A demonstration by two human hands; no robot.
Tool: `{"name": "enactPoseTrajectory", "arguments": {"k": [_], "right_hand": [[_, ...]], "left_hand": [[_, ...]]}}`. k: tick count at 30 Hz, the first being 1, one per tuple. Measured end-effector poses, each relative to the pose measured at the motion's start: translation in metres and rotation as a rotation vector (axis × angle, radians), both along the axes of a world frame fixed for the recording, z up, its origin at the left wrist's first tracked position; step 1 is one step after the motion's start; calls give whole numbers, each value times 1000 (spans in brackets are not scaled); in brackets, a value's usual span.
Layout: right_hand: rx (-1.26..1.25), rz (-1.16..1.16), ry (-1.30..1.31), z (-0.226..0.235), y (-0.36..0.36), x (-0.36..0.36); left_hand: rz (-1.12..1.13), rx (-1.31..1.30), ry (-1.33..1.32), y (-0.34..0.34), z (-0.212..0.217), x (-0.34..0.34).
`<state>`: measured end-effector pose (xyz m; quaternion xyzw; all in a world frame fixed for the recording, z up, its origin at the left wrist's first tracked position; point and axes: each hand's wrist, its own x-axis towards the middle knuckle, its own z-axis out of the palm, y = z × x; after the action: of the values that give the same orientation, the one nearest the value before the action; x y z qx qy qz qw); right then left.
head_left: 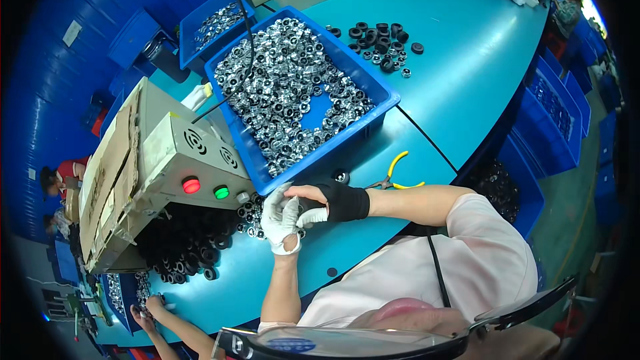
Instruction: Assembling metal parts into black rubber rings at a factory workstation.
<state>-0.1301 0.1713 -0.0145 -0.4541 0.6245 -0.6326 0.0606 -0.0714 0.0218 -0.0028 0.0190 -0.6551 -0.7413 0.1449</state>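
My left hand (281,220), in a white glove, is drawn up with its fingers bent against my right hand. My right hand (337,203) wears a black fingerless glove with white covers on some fingers and one finger bare; its fingers are closed toward the left palm. Whatever the two hands hold between them is hidden. Small shiny silver-and-black round parts (251,218) lie beside and under the left hand. One more round part (341,176) sits just beyond the right hand. Pliers with yellow handles (393,180) lie past my right wrist.
A large blue bin (390,101) of silver parts stands ahead. At left is a beige machine (200,153) with red and green buttons, and black rings (193,253) heaped below it. More black rings (383,43) lie far back. Another person's hands (150,310) work at lower left.
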Motion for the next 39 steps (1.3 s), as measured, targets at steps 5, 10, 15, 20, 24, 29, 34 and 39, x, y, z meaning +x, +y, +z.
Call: {"name": "enactPoseTrajectory", "arguments": {"k": [5, 10, 15, 20, 24, 29, 34, 39], "right_hand": [[91, 32, 27, 3, -1, -2], [1, -56, 152, 4, -1, -1], [-208, -41, 234, -1, -7, 1], [-241, -37, 215, -1, -4, -1], [-90, 31, 71, 1, -4, 0], [-300, -95, 325, -9, -10, -4], [-301, -47, 330, -4, -8, -3], [-157, -75, 267, -10, -7, 0]], "left_hand": [[-14, -60, -43, 0, -1, 2], [-118, 250, -231, 2, 9, 4], [-124, 340, -194, 2, 0, 4], [-166, 178, -132, -1, -3, 2], [-183, 191, -182, 0, 6, 4], [-166, 227, -165, 1, 5, 4], [-158, 65, -27, -6, -17, 3], [-179, 290, -81, -5, -15, 2]]}}
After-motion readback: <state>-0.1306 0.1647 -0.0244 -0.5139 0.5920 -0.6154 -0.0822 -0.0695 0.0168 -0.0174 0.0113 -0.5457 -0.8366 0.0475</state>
